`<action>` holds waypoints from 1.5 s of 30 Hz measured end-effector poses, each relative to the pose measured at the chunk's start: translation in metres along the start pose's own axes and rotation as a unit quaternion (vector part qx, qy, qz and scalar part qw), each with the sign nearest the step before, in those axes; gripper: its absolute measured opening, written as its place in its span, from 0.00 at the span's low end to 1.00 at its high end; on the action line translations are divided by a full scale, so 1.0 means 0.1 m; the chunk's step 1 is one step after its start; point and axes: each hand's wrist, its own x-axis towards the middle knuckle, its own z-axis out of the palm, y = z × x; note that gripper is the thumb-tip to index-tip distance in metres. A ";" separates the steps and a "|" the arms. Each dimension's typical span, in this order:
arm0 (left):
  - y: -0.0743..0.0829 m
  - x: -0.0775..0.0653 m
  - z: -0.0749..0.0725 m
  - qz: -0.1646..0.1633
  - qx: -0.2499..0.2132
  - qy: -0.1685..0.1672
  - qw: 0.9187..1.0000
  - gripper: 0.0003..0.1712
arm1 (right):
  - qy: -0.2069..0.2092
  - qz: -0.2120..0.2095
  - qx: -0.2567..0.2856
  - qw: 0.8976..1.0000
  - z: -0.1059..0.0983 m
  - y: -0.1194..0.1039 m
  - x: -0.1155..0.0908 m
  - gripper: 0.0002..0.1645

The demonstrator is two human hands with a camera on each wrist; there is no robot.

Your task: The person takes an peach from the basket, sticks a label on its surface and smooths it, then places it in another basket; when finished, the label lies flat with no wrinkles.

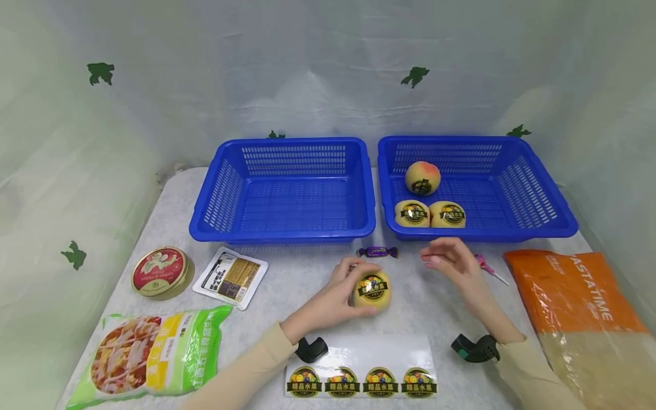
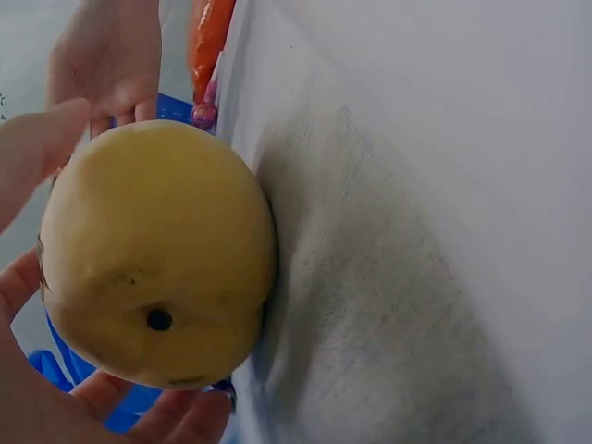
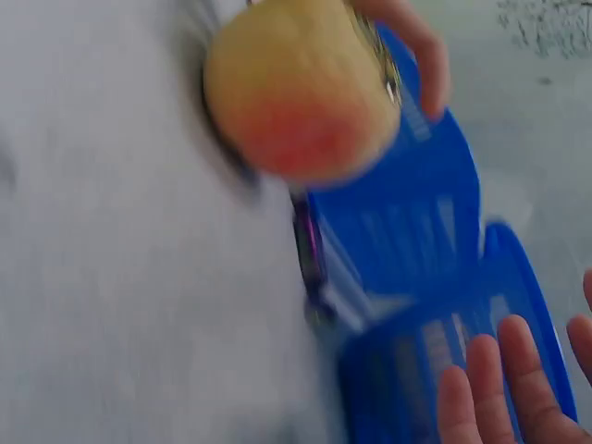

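My left hand [image 1: 336,296] holds a peach [image 1: 372,300] low over the table, thumb on its near side and fingers round its far side. A round black-and-gold fruit sticker [image 1: 373,288] faces up on it. In the left wrist view the peach [image 2: 157,250] shows a small dark hole; in the right wrist view its side [image 3: 301,102] has a red blush. Off to the right, my right hand [image 1: 456,266] hovers with relaxed fingers and nothing in them, between a purple wrapped candy [image 1: 378,252] and a pink lollipop [image 1: 484,263].
Three stickered peaches [image 1: 422,178] sit in the right blue basket [image 1: 512,232]. A left blue basket [image 1: 282,234] stands beside it. A sticker sheet [image 1: 379,348] lies in front. Leftward are a round tin [image 1: 160,272], a flat pack [image 1: 232,277] and a green food bag [image 1: 154,353]; rightward, an orange pasta bag [image 1: 579,296].
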 end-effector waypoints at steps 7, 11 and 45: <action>0.04 -0.01 -0.02 -0.010 0.016 0.022 1.000 0.36 | 0.098 0.004 0.029 0.995 -0.52 0.07 -0.09 0.23; 0.12 0.04 -0.08 0.010 -0.011 0.030 0.999 0.35 | 0.128 0.036 0.041 0.990 -0.71 0.22 -0.06 0.27; 0.33 2.41 -0.83 -0.004 0.154 -0.039 0.987 0.29 | 0.177 0.039 0.052 0.982 -0.68 0.24 0.05 0.19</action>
